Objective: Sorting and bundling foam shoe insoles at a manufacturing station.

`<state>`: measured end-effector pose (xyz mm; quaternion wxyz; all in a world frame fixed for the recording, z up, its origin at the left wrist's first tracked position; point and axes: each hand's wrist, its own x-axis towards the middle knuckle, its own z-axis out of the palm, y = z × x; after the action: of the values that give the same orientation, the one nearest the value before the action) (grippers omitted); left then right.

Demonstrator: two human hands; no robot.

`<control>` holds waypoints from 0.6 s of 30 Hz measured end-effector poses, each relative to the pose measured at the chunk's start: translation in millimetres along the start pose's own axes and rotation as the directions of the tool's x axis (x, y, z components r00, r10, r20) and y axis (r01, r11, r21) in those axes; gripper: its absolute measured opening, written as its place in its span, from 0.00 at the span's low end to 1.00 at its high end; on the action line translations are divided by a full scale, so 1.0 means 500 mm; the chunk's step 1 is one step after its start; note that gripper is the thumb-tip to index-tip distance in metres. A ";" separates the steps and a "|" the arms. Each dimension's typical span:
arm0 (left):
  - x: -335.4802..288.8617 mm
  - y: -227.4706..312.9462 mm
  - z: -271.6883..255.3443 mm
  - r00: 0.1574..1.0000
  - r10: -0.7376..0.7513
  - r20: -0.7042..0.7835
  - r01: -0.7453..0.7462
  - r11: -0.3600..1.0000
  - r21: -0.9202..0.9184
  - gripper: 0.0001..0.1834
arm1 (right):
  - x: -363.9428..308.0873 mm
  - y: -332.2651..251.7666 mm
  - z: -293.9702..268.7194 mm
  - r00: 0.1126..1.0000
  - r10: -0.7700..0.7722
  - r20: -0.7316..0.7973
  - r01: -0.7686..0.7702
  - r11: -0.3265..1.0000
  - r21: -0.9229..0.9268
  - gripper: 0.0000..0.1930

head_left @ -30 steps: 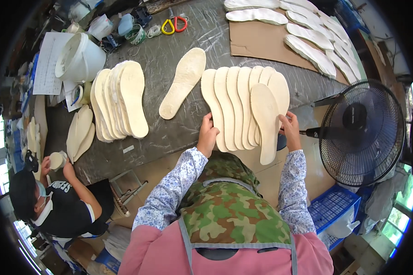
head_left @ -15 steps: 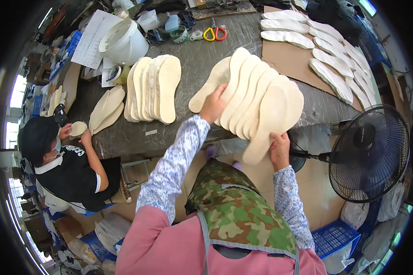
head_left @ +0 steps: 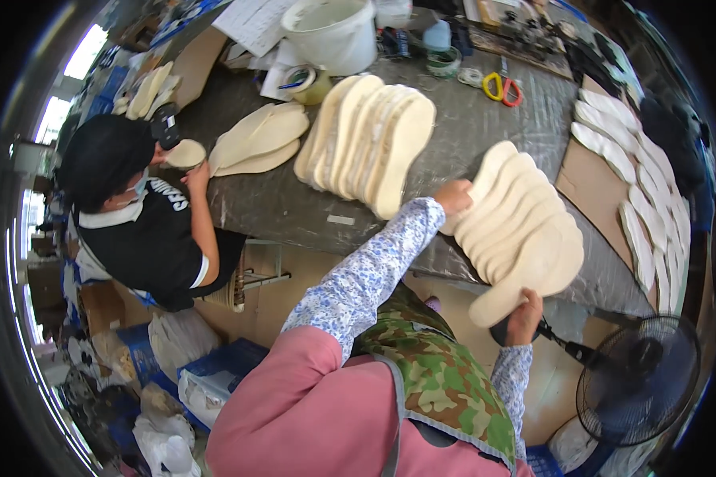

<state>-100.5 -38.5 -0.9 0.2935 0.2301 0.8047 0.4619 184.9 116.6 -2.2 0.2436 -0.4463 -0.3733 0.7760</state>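
Several cream shoe insoles lie overlapped in a fan at the table's front edge. My left hand is closed on the fan's left edge, its fingertips partly hidden behind the insoles. At the near end, my right hand pinches the frontmost insole, which sticks out past the table edge at a slant. Left of my hands stands a row of fluffy-sided insoles, packed close together.
A co-worker at the left holds a round pale piece near loose insoles. White insoles cover cardboard at right. A bucket and scissors sit at the back. A black fan stands near right.
The view has swung left, so the table's things appear farther right. The leftmost insole, earlier splayed out from the fan, no longer shows apart from it. Both hands keep their hold.
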 end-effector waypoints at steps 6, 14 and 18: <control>-0.182 0.011 0.000 0.979 0.060 0.194 0.044 0.869 -0.492 0.24 | -0.023 -0.026 -0.049 0.986 0.001 0.170 0.003 1.000 -0.022 0.27; -0.378 0.009 -0.035 0.971 0.181 -0.156 -0.239 0.776 -0.584 0.37 | -0.023 -0.035 0.017 0.921 0.024 0.389 0.039 0.988 -0.152 0.27; -0.292 0.009 -0.036 0.989 0.057 -0.135 -0.133 0.737 -0.663 0.40 | 0.068 -0.020 0.054 0.942 -0.013 0.335 0.064 0.988 -0.143 0.25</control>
<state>-7.1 -141.1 48.4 0.2898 0.1251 0.5864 0.7460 145.5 137.1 -3.0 0.1575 -0.3184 -0.4757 0.8047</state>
